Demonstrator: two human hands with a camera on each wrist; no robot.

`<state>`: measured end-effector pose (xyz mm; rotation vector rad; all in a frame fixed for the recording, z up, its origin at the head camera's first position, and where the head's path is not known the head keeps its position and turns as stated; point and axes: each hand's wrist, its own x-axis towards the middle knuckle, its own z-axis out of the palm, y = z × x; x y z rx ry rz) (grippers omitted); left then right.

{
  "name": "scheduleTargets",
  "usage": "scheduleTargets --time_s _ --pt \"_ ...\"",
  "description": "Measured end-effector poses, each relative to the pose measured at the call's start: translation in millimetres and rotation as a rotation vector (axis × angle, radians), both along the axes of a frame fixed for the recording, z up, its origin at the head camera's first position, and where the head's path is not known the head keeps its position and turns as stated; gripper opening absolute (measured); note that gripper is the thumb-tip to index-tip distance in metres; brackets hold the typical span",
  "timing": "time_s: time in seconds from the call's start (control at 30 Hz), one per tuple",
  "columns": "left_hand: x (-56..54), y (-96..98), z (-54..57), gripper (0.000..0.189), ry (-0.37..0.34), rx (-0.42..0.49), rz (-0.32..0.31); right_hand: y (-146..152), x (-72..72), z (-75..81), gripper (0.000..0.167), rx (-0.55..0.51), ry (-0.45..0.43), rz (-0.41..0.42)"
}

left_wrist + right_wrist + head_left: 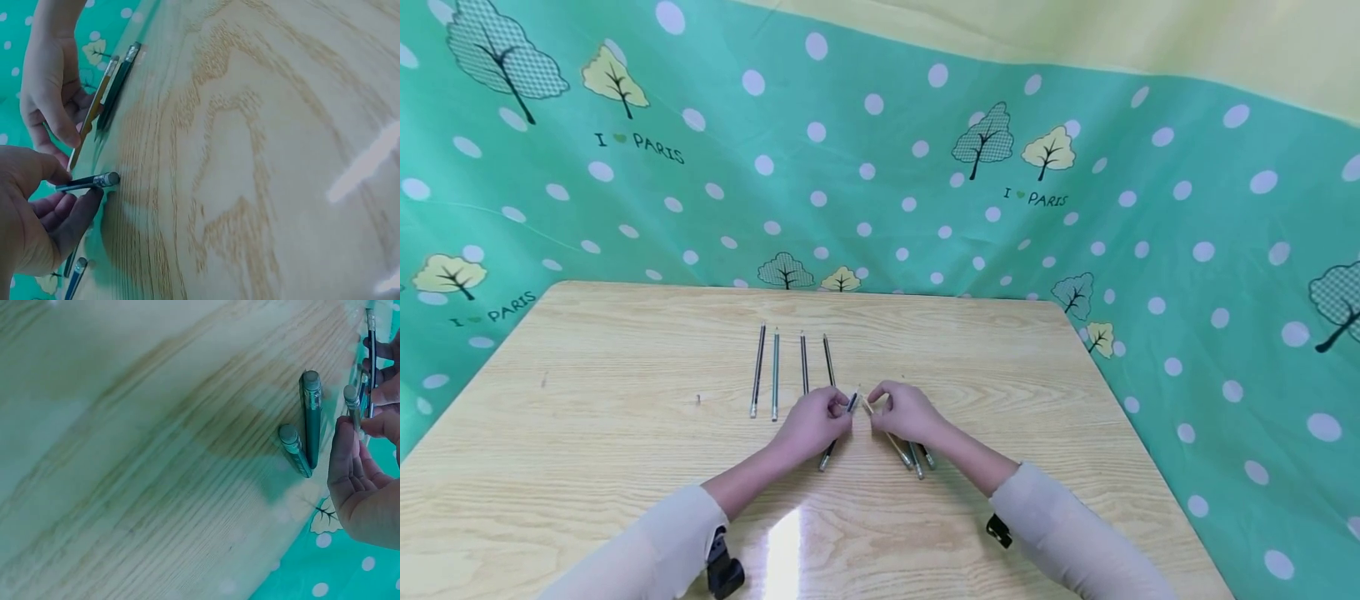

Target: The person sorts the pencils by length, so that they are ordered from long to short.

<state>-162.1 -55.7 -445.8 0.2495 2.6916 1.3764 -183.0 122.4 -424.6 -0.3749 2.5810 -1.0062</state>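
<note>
- From my seat I see a dark pencil (pixel 830 455) held slantwise over the table's middle, its eraser end toward the person; the left hand (pixel 815 422) pinches it between thumb and fingers.
- Just beside it, the right hand (pixel 907 412) pinches a yellow pencil (pixel 898 451) the same way, eraser end also nearer the person.
- I judge both light and stiff, smooth enough to roll or twist in a loose pinch; the sharpened point would be the fragile part. I'd take hold along the barrel, clear of the point.
- Each has a slim, straight barrel with a shiny metal band and a stubby eraser; whether it is round or faceted, I cannot tell.
- Near the right hand, two dark green pencils (pixel 312 419) rest on the wood, close together.
- Left of centre lie a teal pencil (pixel 776 375) and three dark pencils (pixel 758 371), spaced in a rough row; the left hand hides the near ends of two.
- The table (pixel 625 358) is pale wood grain, glossy enough to throw a bright glare patch (pixel 783 550).
- Beyond hangs a green cloth (pixel 850 167), softly rippled, with white dots and printed trees.
</note>
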Motion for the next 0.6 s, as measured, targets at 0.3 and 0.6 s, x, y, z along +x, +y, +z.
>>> scheduleTargets --time_s 0.3,0.6 --pt "-4.2 -7.9 0.9 0.026 -0.062 0.083 0.056 1.2 -2.3 5.7 0.034 -0.107 -0.075 -0.066" --pt "-5.7 -12.8 1.8 0.027 -0.1 0.146 0.088 0.4 -6.9 5.7 0.03 -0.211 -0.133 -0.091"
